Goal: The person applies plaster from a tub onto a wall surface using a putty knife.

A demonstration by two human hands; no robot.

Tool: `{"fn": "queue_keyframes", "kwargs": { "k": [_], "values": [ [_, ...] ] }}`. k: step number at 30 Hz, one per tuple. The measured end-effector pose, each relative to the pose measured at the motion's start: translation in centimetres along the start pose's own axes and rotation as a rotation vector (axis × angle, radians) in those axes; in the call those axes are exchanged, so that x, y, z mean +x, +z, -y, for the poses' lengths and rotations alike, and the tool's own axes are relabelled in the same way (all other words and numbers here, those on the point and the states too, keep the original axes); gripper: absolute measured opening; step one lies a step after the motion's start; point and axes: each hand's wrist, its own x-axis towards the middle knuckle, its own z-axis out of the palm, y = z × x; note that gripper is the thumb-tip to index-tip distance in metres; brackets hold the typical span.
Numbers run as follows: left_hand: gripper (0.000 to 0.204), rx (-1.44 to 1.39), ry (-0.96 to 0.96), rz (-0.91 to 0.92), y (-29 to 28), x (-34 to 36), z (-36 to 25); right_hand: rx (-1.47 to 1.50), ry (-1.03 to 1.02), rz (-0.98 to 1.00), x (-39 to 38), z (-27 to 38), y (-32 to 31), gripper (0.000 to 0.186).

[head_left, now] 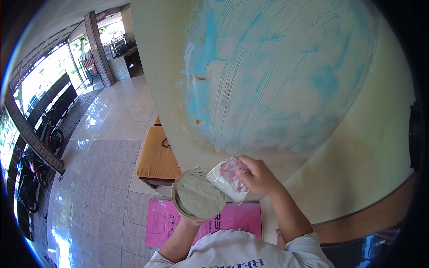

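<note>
My left hand (191,222) supports a round tub (174,201) from below, with its fingers mostly hidden under it. Pale grey-white putty (202,196) fills the tub. Closed around the edge of a flat, squarish putty spreader (223,175) is my right hand (260,177). The spreader is pinkish in the middle and smeared with white putty; its lower left side overlaps the tub's right rim, though I cannot tell whether they touch. In front stands a large pale-yellow panel (163,67), its blue patch (199,105) streaked with white putty (263,89).
A bench with an orange cushion (156,154) stands left of the tub. Below my arms a flat pink cardboard sheet (158,223) lies on the tiled floor (103,178). Motorcycles (31,178) and a brick-patterned pillar (97,49) are farther left. A brown edge (357,212) runs along the panel's lower right.
</note>
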Motion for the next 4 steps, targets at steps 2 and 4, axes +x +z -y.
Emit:
{"fn": "queue_keyframes", "kwargs": {
  "k": [2, 4],
  "values": [
    [0.078, 0.120, 0.054, 0.046, -0.2, 0.2, -0.2, -0.031, 0.059, 0.049, 0.3, 1.0, 1.6, 0.033],
    [0.081, 0.017, -0.072, -0.083, -1.5, -0.1, 0.3, -0.021, 0.116, 0.089, 0.6, 2.0, 3.3, 0.038]
  ]
}}
